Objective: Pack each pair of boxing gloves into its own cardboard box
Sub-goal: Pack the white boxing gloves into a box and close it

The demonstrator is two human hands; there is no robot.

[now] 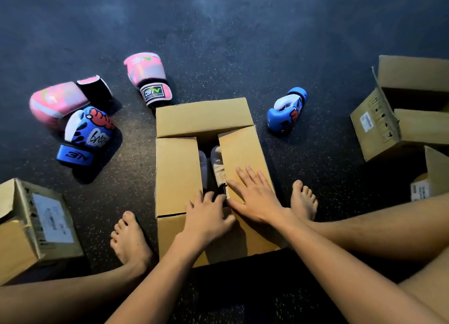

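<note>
A cardboard box (201, 119) stands on the floor between my feet, its flaps nearly folded in. Through the gap I see a pair of white gloves (216, 163) inside. My left hand (209, 216) rests on the near flap with curled fingers. My right hand (252, 192) lies flat, fingers spread, on the right flap. Two pink gloves lie at the left: one (58, 102) far left, one (148, 75) behind the box. A blue glove (90, 134) lies left, touching a pink one. Another blue glove (286, 109) lies right of the box.
An open cardboard box (379, 126) stands at the right, with another box (430, 177) in front of it. A labelled box (36, 226) sits at the near left. My bare feet (131, 241) flank the middle box on the dark speckled floor (218, 31).
</note>
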